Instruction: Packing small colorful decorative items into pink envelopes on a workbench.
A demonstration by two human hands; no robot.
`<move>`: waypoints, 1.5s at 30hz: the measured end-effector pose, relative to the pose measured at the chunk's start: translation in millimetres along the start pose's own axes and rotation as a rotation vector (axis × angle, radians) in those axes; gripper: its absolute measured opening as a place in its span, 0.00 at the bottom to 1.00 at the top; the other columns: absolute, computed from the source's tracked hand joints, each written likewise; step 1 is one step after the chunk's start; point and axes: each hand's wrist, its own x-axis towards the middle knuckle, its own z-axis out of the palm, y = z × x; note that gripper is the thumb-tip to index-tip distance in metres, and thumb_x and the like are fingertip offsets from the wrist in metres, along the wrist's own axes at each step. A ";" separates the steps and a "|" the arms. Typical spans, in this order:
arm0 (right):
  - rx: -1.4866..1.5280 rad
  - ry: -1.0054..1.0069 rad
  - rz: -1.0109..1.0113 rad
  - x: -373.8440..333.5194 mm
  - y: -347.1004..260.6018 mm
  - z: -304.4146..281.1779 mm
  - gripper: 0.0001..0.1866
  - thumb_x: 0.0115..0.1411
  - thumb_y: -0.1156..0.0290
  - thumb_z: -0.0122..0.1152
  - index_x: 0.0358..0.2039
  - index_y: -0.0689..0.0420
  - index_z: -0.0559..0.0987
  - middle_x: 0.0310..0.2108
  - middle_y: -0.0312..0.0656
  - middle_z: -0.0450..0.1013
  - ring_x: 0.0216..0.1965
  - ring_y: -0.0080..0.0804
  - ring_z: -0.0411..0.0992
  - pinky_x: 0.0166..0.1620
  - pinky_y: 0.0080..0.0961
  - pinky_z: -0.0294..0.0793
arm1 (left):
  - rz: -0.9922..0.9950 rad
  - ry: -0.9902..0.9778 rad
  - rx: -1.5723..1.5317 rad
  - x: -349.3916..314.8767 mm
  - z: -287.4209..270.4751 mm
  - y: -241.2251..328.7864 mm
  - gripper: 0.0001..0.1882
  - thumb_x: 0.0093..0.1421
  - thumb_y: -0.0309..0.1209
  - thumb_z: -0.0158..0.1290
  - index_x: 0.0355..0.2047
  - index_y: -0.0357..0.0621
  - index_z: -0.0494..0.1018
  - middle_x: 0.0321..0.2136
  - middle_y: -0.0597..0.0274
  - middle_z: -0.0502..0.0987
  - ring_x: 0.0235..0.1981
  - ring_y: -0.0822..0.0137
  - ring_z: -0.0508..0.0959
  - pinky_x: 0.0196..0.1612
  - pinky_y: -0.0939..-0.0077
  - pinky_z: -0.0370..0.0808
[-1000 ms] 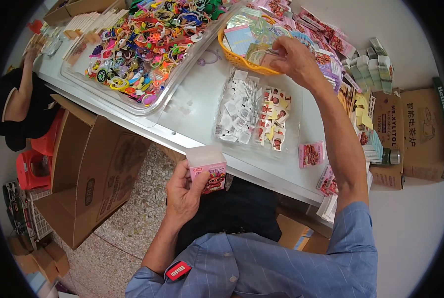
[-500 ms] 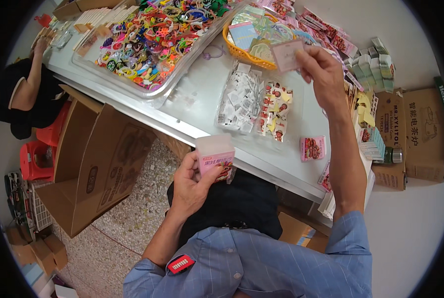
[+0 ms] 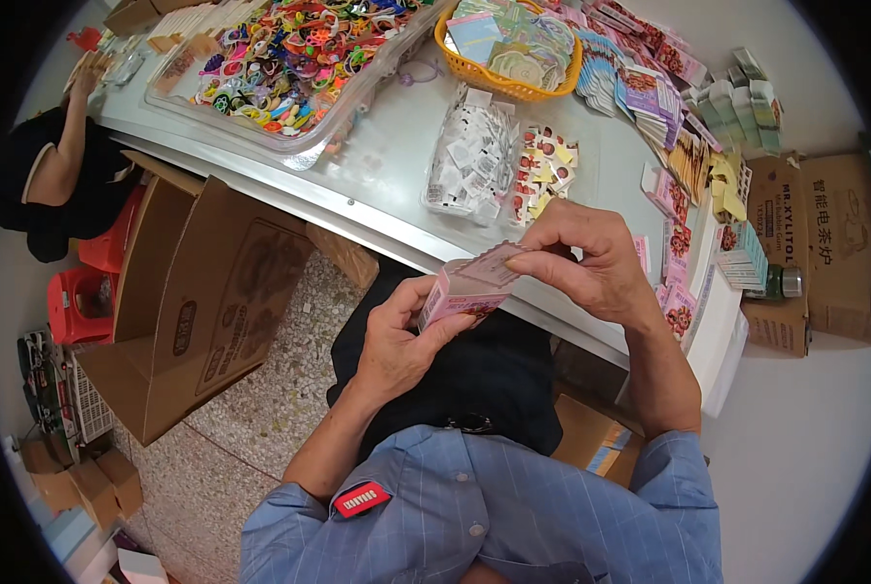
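My left hand (image 3: 394, 336) is wrapped round a small pink printed carton (image 3: 452, 304), held tilted in front of the table's near edge. At the carton's upper end, my right hand (image 3: 591, 261) pinches a flat, pale pinkish sachet (image 3: 486, 265) with a zigzag edge between thumb and fingers. The sachet lies against the carton's top; how far it reaches inside cannot be made out. Just beyond my hands stand a clear tray of small white packets (image 3: 474, 161) and a group of red-and-yellow printed pieces (image 3: 547, 170).
A large clear bin (image 3: 309, 151) of colourful bands and trinkets covers the far left. Behind the trays sits a yellow basket (image 3: 513, 88) of flat packs. Pink cartons and card stacks (image 3: 679, 243) line the right. An open cardboard box (image 3: 192, 321) and another person (image 3: 46, 185) are at left.
My right hand has come down from beside the yellow basket, bringing the sachet to the carton's top. My left hand has raised the carton slightly rightward and tilted it.
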 end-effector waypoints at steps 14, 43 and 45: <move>-0.283 -0.068 -0.064 -4.6 4.2 18.5 0.15 0.52 0.69 0.77 0.39 0.56 0.83 0.27 0.38 0.73 0.28 0.30 0.72 0.31 0.28 0.70 | -0.052 -0.055 -0.035 -6.1 -1.1 -16.6 0.22 0.62 0.26 0.64 0.55 0.34 0.73 0.42 0.58 0.83 0.42 0.75 0.81 0.47 0.79 0.77; -0.426 0.156 0.289 31.1 81.2 -27.1 0.09 0.58 0.70 0.68 0.34 0.62 0.84 0.32 0.45 0.78 0.35 0.36 0.75 0.42 0.31 0.73 | -0.138 -0.014 -0.058 -20.7 -5.8 -36.7 0.22 0.63 0.26 0.63 0.55 0.34 0.72 0.42 0.56 0.83 0.41 0.73 0.83 0.45 0.81 0.79; -0.355 0.241 0.270 26.3 81.8 -31.4 0.08 0.58 0.71 0.69 0.34 0.62 0.85 0.32 0.43 0.78 0.35 0.32 0.75 0.43 0.29 0.72 | -0.116 -0.010 -0.068 -18.4 -3.3 -37.5 0.21 0.63 0.26 0.63 0.55 0.34 0.72 0.43 0.56 0.83 0.41 0.73 0.83 0.45 0.80 0.79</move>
